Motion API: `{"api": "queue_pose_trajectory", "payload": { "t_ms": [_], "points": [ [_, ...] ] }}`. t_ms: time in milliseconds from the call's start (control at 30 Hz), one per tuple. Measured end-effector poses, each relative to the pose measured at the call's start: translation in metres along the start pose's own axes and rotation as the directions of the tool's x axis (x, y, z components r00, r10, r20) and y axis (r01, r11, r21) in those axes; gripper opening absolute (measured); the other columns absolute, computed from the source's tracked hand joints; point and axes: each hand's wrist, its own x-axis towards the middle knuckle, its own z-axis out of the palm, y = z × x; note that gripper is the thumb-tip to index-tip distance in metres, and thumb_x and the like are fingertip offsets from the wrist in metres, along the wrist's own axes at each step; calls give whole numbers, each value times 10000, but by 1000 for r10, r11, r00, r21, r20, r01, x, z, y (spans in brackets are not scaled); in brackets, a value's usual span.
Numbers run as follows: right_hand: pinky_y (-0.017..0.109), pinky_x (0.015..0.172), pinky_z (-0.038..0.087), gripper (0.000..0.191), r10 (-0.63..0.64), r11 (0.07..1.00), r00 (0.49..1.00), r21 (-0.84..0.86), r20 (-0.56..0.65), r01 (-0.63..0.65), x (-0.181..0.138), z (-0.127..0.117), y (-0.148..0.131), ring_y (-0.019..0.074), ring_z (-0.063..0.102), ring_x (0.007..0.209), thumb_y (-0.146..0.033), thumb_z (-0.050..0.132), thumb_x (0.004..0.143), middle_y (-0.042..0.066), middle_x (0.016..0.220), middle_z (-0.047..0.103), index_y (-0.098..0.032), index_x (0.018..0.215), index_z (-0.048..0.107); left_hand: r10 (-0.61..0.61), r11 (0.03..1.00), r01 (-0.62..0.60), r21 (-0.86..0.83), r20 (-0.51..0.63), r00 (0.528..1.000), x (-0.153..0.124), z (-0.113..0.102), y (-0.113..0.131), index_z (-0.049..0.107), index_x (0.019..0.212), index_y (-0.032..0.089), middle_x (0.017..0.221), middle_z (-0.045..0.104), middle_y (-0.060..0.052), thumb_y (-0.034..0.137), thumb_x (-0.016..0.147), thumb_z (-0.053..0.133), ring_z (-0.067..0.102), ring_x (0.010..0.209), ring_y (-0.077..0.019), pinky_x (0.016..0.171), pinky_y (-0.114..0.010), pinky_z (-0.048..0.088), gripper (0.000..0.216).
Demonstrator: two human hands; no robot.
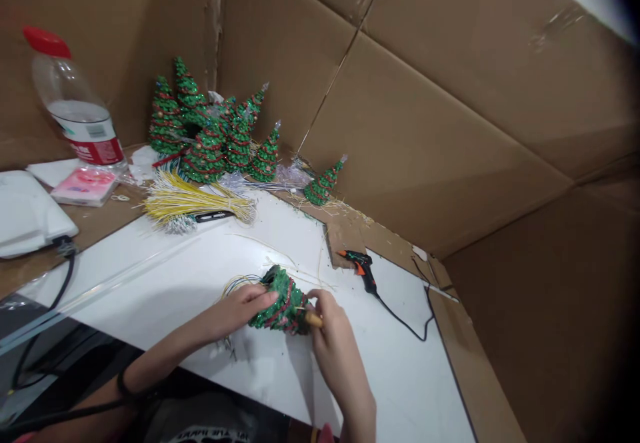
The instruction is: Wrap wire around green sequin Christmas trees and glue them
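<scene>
A small green glittery Christmas tree (283, 302) with red garlands lies on its side above the white board, its base toward the left. My left hand (253, 306) grips it near the base, thumb on the upper side. Yellow, blue and white wires (243, 283) trail out beside that hand. My right hand (330, 326) is closed around a small tool with a wooden handle (314, 320) at the tree's other end. The tool's thin tip meets the tree; how far it goes in is hidden.
A black-and-orange glue gun (364, 270) with its cord lies to the right. A bundle of yellow and white wires (200, 200) is at the left back, near several finished trees (205, 153). One tree (325, 182) stands apart. A bottle (85, 116) stands far left; cardboard walls (425, 130) enclose the table.
</scene>
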Motion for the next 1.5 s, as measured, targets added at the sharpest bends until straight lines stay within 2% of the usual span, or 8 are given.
{"api": "queue_pose_trajectory", "payload": {
  "t_ms": [100, 400, 833, 967, 1100, 1233, 1400, 1500],
  "points": [
    [336, 735, 348, 138, 58, 992, 997, -112, -50, -63, -10, -10, 13, 202, 475, 768, -148, 372, 868, 27, 817, 575, -212, 816, 482, 29, 996, -29, 79, -1, 1000, 1, 3, -3, 494, 574, 190, 647, 496, -2, 527, 811, 408, 475, 658, -161, 648, -262, 412, 421],
    [394, 865, 254, 198, -109, 936, 962, -352, -250, 14, -21, -9, 25, 184, 456, 764, -111, 350, 885, 13, 780, 558, -209, 826, 511, 63, 961, -34, 276, -96, 993, -3, 10, 6, 325, 581, 206, 633, 390, 18, 513, 839, 362, 404, 637, -155, 633, -280, 344, 403],
    [403, 948, 238, 181, -470, 761, 802, -630, -368, 157, -17, -2, 31, 164, 426, 774, -78, 426, 882, 3, 741, 561, -196, 791, 529, 100, 901, -102, 423, 27, 995, -2, 4, 13, 579, 760, 180, 857, 618, -45, 488, 890, 330, 547, 857, -210, 825, -333, 408, 417],
    [402, 971, 226, 189, -512, 721, 806, -658, -296, 217, -12, 9, 23, 163, 421, 788, -85, 429, 882, -1, 746, 554, -202, 769, 527, 103, 902, -139, 408, 110, 989, 0, 4, 17, 600, 916, 180, 1011, 620, -64, 458, 887, 349, 533, 969, -215, 898, -339, 392, 376],
    [409, 973, 227, 154, -479, 743, 831, -635, -283, 212, -8, 23, 24, 166, 420, 794, -111, 453, 883, 0, 765, 553, -199, 793, 542, 98, 865, -136, 484, 102, 990, -1, 4, 22, 600, 855, 176, 943, 634, -72, 452, 886, 342, 544, 918, -220, 871, -347, 404, 379],
    [427, 972, 229, 144, -471, 768, 823, -607, -317, 206, -11, 14, 38, 185, 427, 827, -113, 468, 881, 10, 764, 556, -201, 830, 569, 111, 812, -162, 560, 124, 986, -4, 2, 27, 592, 805, 182, 897, 644, -69, 458, 895, 323, 554, 886, -220, 837, -344, 409, 395],
    [358, 851, 329, 136, -488, 793, 791, -567, -369, 225, -15, 4, 46, 199, 409, 810, -106, 461, 882, 44, 766, 558, -172, 831, 570, 89, 693, -126, 710, 90, 992, -6, 4, 28, 565, 739, 182, 770, 634, -74, 487, 895, 295, 572, 783, -231, 749, -344, 418, 436],
    [316, 739, 350, 134, -479, 809, 820, -521, -312, 274, -11, 15, 38, 197, 418, 799, -148, 448, 901, 57, 790, 561, -155, 830, 561, 107, 679, -143, 720, 96, 990, -6, 6, 30, 584, 777, 182, 796, 650, -77, 483, 893, 304, 587, 792, -230, 745, -330, 426, 427]
  ]
}}
